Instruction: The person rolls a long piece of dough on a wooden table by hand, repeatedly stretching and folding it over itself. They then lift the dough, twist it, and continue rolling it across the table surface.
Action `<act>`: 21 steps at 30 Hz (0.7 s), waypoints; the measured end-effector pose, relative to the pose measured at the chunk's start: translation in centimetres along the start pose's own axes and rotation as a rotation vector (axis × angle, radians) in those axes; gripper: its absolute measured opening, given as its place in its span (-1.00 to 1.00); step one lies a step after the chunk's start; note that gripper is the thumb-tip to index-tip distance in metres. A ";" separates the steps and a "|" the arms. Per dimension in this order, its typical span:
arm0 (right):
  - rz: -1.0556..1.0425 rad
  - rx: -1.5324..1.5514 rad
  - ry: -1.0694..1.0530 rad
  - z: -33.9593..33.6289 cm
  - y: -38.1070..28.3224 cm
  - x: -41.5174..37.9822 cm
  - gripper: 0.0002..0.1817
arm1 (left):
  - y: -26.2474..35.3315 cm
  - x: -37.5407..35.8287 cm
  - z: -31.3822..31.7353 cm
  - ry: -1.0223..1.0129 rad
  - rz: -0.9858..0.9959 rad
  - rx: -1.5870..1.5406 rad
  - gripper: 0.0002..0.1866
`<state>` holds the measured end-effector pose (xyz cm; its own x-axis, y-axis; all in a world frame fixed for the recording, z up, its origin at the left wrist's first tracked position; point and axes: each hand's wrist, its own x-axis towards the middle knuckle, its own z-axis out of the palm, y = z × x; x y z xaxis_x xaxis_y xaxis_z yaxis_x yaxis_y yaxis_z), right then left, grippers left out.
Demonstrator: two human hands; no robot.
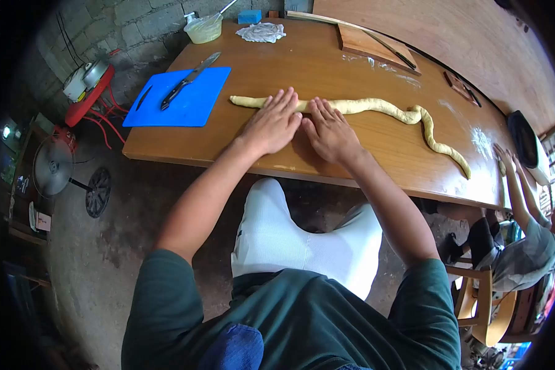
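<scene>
A long rope of pale yellow dough (370, 105) lies across the wooden table, its right part bending toward the near edge. My left hand (273, 121) rests flat on the dough near its left end, fingers stretched out. Beside it, my right hand (330, 130) also presses on the rope with the fingers extended; the two thumbs nearly meet. Under both palms the dough is hidden. To the left of my hands is a blue cutting board (194, 103) with a knife (189, 81) on it.
On the table (302, 61) stand a bowl with a whisk (204, 28), a crumpled white cloth (261, 32), a blue sponge (249, 16) and a wooden board (370, 46). At the right, another person's hands (505, 160) work over the table. A fan (53, 165) stands at left.
</scene>
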<state>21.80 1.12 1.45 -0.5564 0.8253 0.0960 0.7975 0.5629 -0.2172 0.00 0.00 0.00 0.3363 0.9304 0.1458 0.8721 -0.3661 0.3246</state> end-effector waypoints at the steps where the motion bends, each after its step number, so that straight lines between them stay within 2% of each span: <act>1: 0.023 0.017 0.068 0.1 0.4 1.1 -0.04 | -0.8 0.9 -0.4 0.055 -0.004 -0.031 -0.21; 2: 0.046 0.035 0.138 0.1 0.9 2.5 -0.02 | -1.5 2.0 -0.9 0.109 -0.006 -0.062 -0.21; 3: 0.081 0.091 0.041 2.7 1.0 0.7 -0.02 | -1.1 0.2 2.0 0.010 -0.052 -0.104 -0.21; 6: 0.226 -0.011 0.027 1.6 2.0 6.6 0.05 | -2.7 4.6 0.6 0.017 -0.153 0.032 -0.18; 9: 0.315 -0.018 -0.034 1.1 3.1 10.2 0.10 | -3.5 8.0 0.6 0.014 -0.334 0.073 -0.12; 12: 0.368 -0.021 -0.066 0.9 4.8 13.9 0.11 | -4.1 11.3 0.3 0.049 -0.431 0.182 -0.15; 18: 0.428 0.002 -0.028 1.0 7.7 20.8 0.08 | -7.7 18.9 0.6 0.137 -0.499 0.167 -0.18; 21: 0.395 0.000 0.104 1.9 10.0 24.4 -0.01 | -9.9 23.0 1.2 0.243 -0.480 0.158 -0.21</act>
<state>15.75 26.77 -0.18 -0.1810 0.9781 0.1029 0.9451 0.2019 -0.2569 -0.47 25.00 -0.94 -0.1865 0.9542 0.2339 0.9562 0.1216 0.2662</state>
